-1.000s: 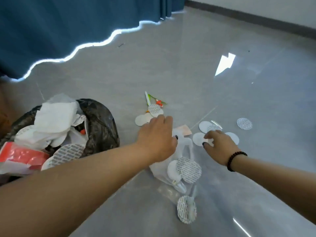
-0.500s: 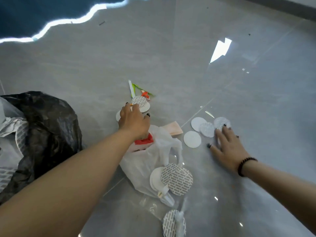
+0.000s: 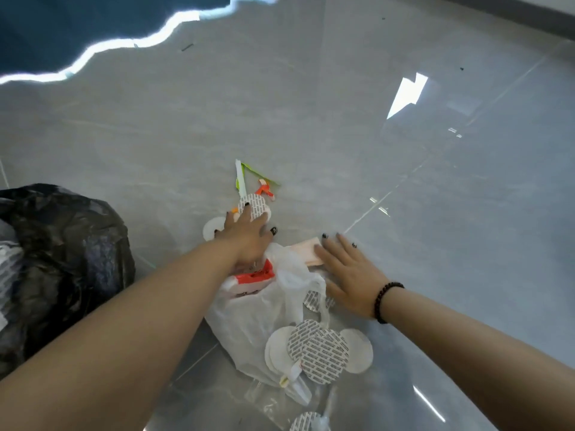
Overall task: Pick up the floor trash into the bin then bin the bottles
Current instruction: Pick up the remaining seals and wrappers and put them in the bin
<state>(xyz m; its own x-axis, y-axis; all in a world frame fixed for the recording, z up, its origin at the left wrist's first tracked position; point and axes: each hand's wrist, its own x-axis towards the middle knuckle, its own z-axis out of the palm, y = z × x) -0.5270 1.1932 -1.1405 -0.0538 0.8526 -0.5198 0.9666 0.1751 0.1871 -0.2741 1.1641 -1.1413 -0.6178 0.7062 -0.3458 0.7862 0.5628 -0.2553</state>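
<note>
A round white printed seal disc point(image 3: 254, 206) on the glossy grey floor point(image 3: 342, 135) is touched by the spread, straight fingers of the left hand point(image 3: 245, 234). The flat pink paper slip point(image 3: 306, 248), just beyond the white plastic bag point(image 3: 264, 318), is pressed by the right hand point(image 3: 345, 272), fingers extended. The black-lined bin point(image 3: 62, 259) is left of both, nearer the left hand.

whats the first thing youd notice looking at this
Two bare arms reach over a glossy grey floor strewn with litter: the left hand presses on round foil seals, the right hand lies flat by a white plastic bag. A black bin bag bulges at the left edge.
</note>
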